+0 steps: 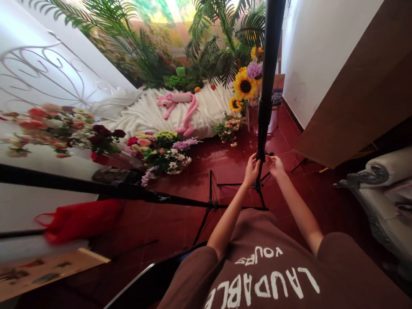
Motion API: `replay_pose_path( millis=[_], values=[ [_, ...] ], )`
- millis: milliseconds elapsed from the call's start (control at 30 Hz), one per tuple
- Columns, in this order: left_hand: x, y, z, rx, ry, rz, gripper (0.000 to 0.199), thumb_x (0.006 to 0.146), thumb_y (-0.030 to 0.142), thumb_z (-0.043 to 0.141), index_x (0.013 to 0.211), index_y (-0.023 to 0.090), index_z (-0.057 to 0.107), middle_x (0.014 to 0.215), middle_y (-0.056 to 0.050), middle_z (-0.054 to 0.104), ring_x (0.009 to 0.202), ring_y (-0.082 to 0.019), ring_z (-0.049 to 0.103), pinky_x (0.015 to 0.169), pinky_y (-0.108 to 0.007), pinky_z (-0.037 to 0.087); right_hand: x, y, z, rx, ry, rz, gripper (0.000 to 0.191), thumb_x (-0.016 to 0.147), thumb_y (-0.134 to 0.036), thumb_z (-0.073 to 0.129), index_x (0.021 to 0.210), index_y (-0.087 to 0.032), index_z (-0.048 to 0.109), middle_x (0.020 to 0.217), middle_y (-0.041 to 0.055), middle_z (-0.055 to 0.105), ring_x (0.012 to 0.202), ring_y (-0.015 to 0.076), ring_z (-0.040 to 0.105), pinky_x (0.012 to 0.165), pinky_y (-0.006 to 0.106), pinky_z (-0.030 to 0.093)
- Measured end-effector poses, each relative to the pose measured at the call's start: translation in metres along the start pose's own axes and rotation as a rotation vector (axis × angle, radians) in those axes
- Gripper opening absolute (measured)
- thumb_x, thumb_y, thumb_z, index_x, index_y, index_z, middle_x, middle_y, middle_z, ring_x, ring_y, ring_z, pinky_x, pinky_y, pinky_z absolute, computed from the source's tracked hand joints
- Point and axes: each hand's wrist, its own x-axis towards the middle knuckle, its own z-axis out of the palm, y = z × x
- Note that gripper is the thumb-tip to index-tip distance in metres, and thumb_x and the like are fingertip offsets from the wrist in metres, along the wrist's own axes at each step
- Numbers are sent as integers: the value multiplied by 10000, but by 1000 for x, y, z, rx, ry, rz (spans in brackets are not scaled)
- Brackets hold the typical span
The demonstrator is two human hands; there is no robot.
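I seem to be adjusting the tubular black metal pole (268, 81), left hand (251, 171) curled round it, right hand (276, 165) half-curled beside it, hold unclear, the next move likely needing steadiness.

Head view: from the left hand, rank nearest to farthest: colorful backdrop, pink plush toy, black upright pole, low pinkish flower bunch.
From the left hand:
1. Black upright pole: in its grasp.
2. Low pinkish flower bunch: ahead, slightly left.
3. Pink plush toy: farther left, on white cloth.
4. Colorful backdrop: at the back, beyond palm fronds.
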Motion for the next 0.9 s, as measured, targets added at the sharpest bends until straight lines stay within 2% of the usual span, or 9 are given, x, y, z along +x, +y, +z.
replay_pose_path(
  millis=[100,167,267,400,533,600,667,800,900],
  values=[
    [-41,-28,-35,-48,10,-286,516,806,619,528,1022,157,609,1054,-129,690,904,-201,681,846,-376,542,-9,29,-17,-102,104,68,143,875,-142,408,815,-192,528,586,4,688,467,100,632,443,156,513],
    [-73,-46,-70,-42,67,-383,493,759,614,589,950,163,644,964,-106,716,844,-204,691,827,-388,554,-16,50,-29,-208,109,146,98,872,-161,437,869,-199,526,589,-4,689,469,109,638,441,172,513],
    [-114,-57,-133,-50,295,-464,462,706,602,646,871,170,651,853,-95,725,756,-209,699,752,-380,571,-26,79,-41,-331,77,230,126,860,-129,446,927,-202,524,627,5,704,497,111,653,466,181,519],
    [-150,-42,-218,11,703,-498,443,780,571,571,892,146,622,852,-91,715,705,-169,694,636,-291,544,-35,109,-47,-477,-14,279,132,861,-147,460,948,-214,534,670,12,713,549,118,672,529,202,543],
    [-167,-6,-281,25,1037,-349,361,864,478,507,931,132,590,864,-73,691,699,-119,665,633,-231,513,-40,130,-41,-629,-214,382,145,864,-178,478,962,-212,579,731,27,723,620,130,693,597,228,558],
    [-169,15,-300,67,1141,-242,337,887,456,482,963,140,573,910,-70,680,727,-106,654,650,-216,504,-41,138,-34,-700,-300,422,160,868,-181,474,973,-206,592,758,38,725,643,137,699,612,240,560],
    [-166,35,-313,139,1184,-124,337,899,458,472,1019,156,560,991,-75,669,792,-103,651,693,-216,506,-41,145,-26,-761,-356,445,170,875,-181,462,977,-200,596,766,45,724,653,143,701,617,248,560],
    [-150,65,-323,313,1060,66,415,886,517,502,1125,181,547,1161,-110,628,1037,-152,627,872,-268,508,-40,160,-11,-844,-397,478,166,881,-184,458,966,-198,600,757,46,719,644,146,696,611,253,559],
    [-137,73,-323,388,976,95,482,851,556,547,1149,177,543,1169,-133,628,1093,-197,613,928,-301,500,-44,174,-2,-890,-430,499,150,889,-203,472,951,-197,608,767,51,720,638,142,692,596,245,552]
  ],
)
